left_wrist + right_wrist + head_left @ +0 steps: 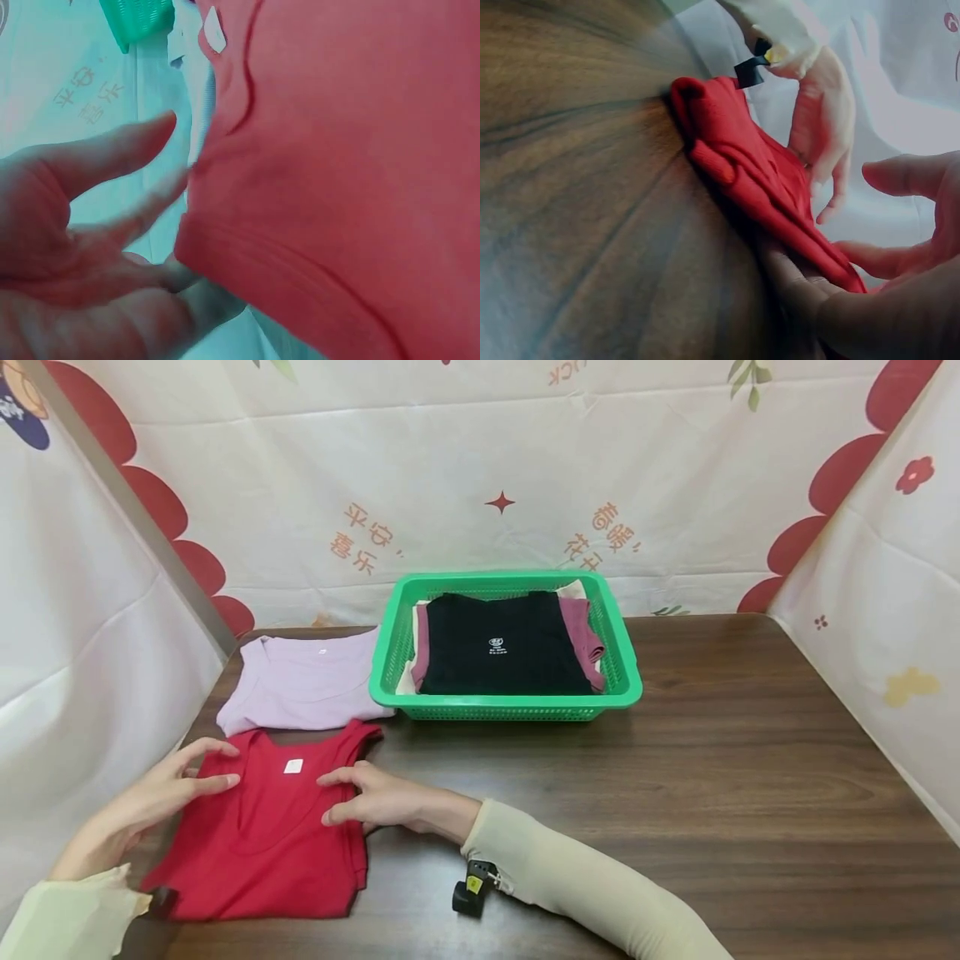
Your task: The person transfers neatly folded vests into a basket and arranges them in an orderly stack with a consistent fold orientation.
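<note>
A folded red tank top (292, 827) with a white label at its neckline lies on the table's left part. My left hand (168, 785) is at its left edge; in the left wrist view the lower fingers (199, 296) reach beneath the fabric while the thumb stays apart from it. At the opposite edge is my right hand (382, 797), thumb and index finger spread over the cloth. The right wrist view shows lower fingers (791, 281) slipped under the folded layers, with the thumb (904, 176) raised away. Neither hand pinches the fabric.
Behind the red top lies a folded lilac tank top (315, 681). A green basket (510, 702) at the back middle holds a folded black garment (495, 652) over pink and cream ones. Printed white curtains (480, 468) surround the brown wooden table (720, 777).
</note>
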Demonstrator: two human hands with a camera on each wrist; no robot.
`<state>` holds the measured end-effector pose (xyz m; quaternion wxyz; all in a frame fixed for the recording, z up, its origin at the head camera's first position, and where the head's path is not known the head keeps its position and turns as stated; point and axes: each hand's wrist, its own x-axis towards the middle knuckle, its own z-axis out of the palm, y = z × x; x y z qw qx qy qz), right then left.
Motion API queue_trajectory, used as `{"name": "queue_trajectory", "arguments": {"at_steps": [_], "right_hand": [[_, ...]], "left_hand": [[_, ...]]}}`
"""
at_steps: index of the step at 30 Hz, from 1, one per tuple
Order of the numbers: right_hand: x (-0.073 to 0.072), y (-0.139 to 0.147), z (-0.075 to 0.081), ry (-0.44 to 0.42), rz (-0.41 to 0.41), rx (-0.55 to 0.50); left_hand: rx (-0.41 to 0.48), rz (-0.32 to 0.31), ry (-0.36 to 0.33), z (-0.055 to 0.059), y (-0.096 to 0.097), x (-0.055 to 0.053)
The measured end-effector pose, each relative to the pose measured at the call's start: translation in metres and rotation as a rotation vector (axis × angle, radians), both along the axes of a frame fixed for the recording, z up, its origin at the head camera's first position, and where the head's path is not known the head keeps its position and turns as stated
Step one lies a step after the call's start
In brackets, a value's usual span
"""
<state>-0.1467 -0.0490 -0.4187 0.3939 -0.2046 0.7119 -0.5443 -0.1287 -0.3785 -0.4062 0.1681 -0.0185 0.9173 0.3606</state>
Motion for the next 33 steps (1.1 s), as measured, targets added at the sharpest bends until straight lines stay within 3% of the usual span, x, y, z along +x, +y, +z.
{"name": "queue_trajectory", "arguments": {"at_steps": [9, 15, 22, 27, 33], "right_hand": [[0.004, -0.003, -0.005, 0.032, 0.079, 0.027], [0.008, -0.008, -0.008, 0.242, -0.064, 0.106], [0.014, -0.013, -0.006, 0.303, -0.228, 0.118], [0.018, -0.010, 0.003, 0.358, -0.220, 0.147], [0.019, -0.001, 0.020, 0.411, -0.192, 0.121]], "left_hand": [[0.006, -0.088, 0.014, 0.004, 0.004, 0.008], [-0.130, -0.159, 0.122, 0.007, 0.006, 0.008], [-0.146, -0.124, 0.149, 0.007, 0.005, 0.006], [-0.139, -0.142, 0.197, 0.009, 0.002, 0.010], [-0.065, -0.160, 0.253, 0.011, 0.001, 0.009]]}}
